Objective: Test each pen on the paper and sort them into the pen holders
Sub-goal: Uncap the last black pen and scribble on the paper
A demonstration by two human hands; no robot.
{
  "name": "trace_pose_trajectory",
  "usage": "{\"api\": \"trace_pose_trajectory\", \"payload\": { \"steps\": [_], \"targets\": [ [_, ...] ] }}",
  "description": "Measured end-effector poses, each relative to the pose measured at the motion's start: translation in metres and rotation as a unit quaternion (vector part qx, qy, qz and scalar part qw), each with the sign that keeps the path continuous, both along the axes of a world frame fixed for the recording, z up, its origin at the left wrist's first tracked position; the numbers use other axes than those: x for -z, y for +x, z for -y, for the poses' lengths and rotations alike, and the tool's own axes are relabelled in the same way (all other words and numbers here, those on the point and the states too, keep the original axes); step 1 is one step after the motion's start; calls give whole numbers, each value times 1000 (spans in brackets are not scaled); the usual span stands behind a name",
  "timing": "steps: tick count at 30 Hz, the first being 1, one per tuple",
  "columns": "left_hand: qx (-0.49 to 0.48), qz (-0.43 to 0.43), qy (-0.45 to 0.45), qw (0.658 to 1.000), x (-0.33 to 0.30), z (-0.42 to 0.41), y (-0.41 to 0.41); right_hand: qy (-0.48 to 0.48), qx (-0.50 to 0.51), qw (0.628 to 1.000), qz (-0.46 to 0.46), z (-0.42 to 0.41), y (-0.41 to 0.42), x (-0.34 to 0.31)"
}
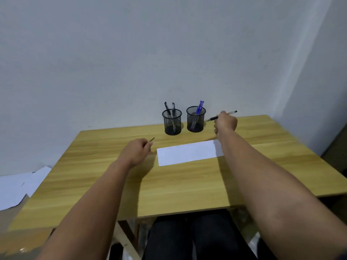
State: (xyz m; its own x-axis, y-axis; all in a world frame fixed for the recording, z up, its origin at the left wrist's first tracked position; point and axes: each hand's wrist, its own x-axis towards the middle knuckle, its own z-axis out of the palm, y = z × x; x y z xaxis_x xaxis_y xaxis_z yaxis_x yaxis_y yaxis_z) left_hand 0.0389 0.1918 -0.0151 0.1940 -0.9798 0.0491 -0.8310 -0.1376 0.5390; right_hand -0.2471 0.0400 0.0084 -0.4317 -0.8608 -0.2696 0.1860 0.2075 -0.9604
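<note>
Two black mesh pen holders stand at the back of the wooden table [187, 188]. The left holder [172, 122] has two black pens in it, the right holder [195, 119] has two blue pens. A white strip of paper [189, 152] lies in front of them. My right hand [225, 122] is raised just right of the right holder, shut on a black pen [231, 112] whose tip points left toward that holder. My left hand [136, 151] rests left of the paper, closed on a small dark pen cap [151, 139] that sticks out past the fingers.
Loose white sheets [16, 186] lie on the floor left of the table. A grey wall rises right behind the holders. My dark-trousered legs [187, 239] are under the table's near edge.
</note>
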Motion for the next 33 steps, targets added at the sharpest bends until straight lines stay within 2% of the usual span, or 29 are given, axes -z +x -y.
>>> {"api": "trace_pose_trajectory", "payload": {
  "steps": [3,5,7,9,11,13,15,17,20,23,26,30,33],
  "targets": [
    [-81,148,-32,985,22,-4,31,-44,-66,997,16,-16,-8,-12],
    [-87,228,-33,969,35,0,39,-61,-110,992,-7,-25,-5,-6],
    [-76,284,-16,956,44,6,42,-81,-137,987,-36,-29,-7,7],
    [-78,301,-4,950,50,10,43,-97,-145,983,-51,-31,-10,19],
    [-99,307,-17,946,52,12,40,-105,-148,982,-56,-31,-12,28],
    [-98,302,-79,945,54,12,33,-96,-155,982,-58,-30,-15,35],
    [-32,268,-172,948,53,13,20,-95,-162,980,-67,-28,-17,42],
    [67,199,-209,955,54,14,5,-113,-163,977,-84,-26,-18,47],
    [137,179,-145,963,64,17,-14,-146,-163,971,-99,-21,-15,55],
    [109,192,-105,970,78,20,-17,-143,-184,967,-101,-12,-17,60],
    [85,184,-102,974,84,20,-16,-130,-230,961,-83,-6,-22,73],
    [74,164,-110,977,85,20,-17,-127,-229,956,-135,-2,-24,88],
    [70,155,-117,978,85,19,-18,-112,-227,958,-137,3,-23,88]
  ]
}}
